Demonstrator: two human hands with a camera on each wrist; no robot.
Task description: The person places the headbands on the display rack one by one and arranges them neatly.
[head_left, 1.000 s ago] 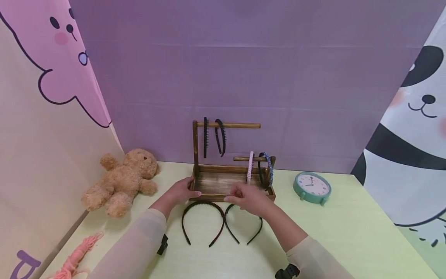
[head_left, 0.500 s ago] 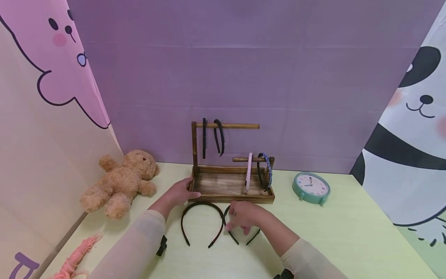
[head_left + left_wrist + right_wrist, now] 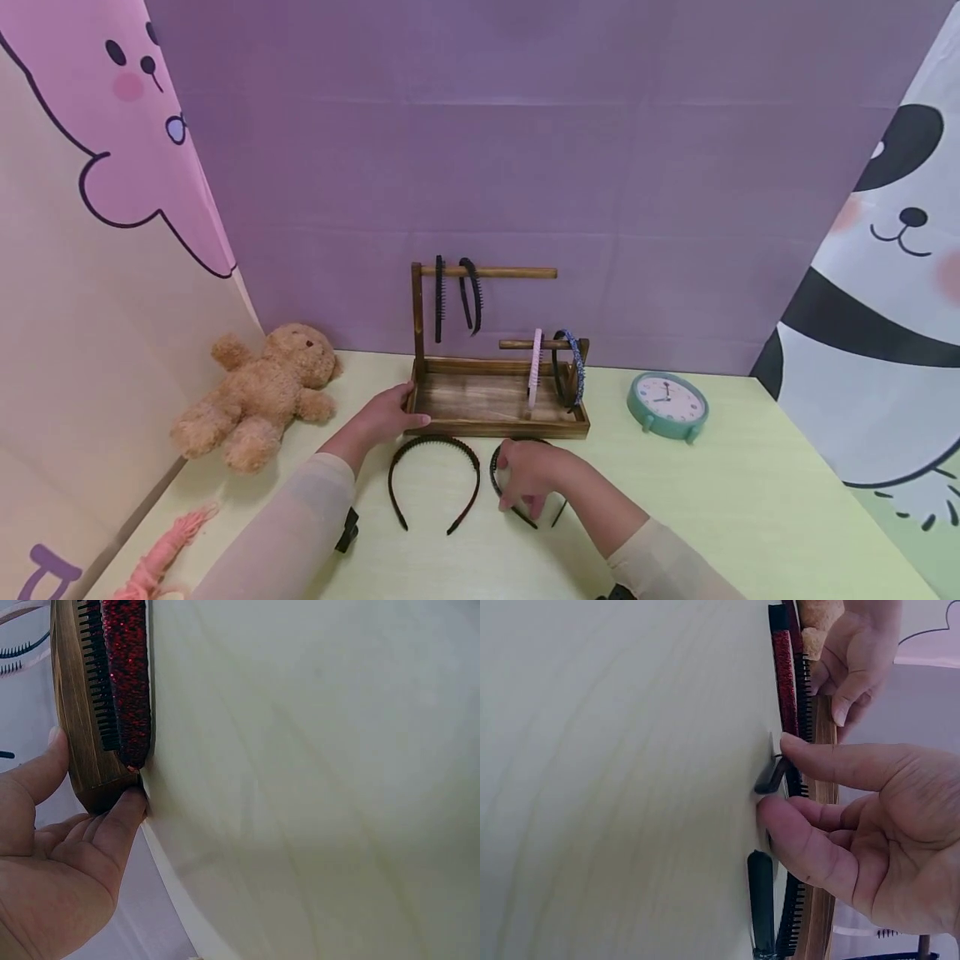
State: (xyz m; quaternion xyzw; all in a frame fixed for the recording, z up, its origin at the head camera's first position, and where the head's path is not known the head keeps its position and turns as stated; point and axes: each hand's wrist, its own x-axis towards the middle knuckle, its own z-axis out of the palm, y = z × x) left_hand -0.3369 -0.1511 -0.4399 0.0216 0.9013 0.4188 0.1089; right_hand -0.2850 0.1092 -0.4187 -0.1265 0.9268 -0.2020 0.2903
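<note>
My left hand [image 3: 384,414] grips the left end of a wooden display rack [image 3: 495,430], thumb at its front corner; the left wrist view shows fingers round the wood. My right hand [image 3: 534,477] is low over the table in front of the rack. Between its thumb and index finger it pinches a black toothed headband [image 3: 523,517], whose dark tip [image 3: 771,777] shows in the right wrist view. Part of that headband is hidden behind the hand. Left of it, a dark headband with red glitter [image 3: 434,439] lies flat on the table.
Two black headbands [image 3: 439,300] hang on the rack's upper bar. A pink headband [image 3: 535,371] and a blue one [image 3: 578,375] hang on the lower bar, with a dark band beside the blue. Around the table are a teddy bear [image 3: 262,400], pink yarn [image 3: 168,554] and a green clock [image 3: 667,406].
My right hand has come down from the rack's front edge to the black headband on the table and taken hold of it. That headband has shifted slightly right and turned. My left hand stays put.
</note>
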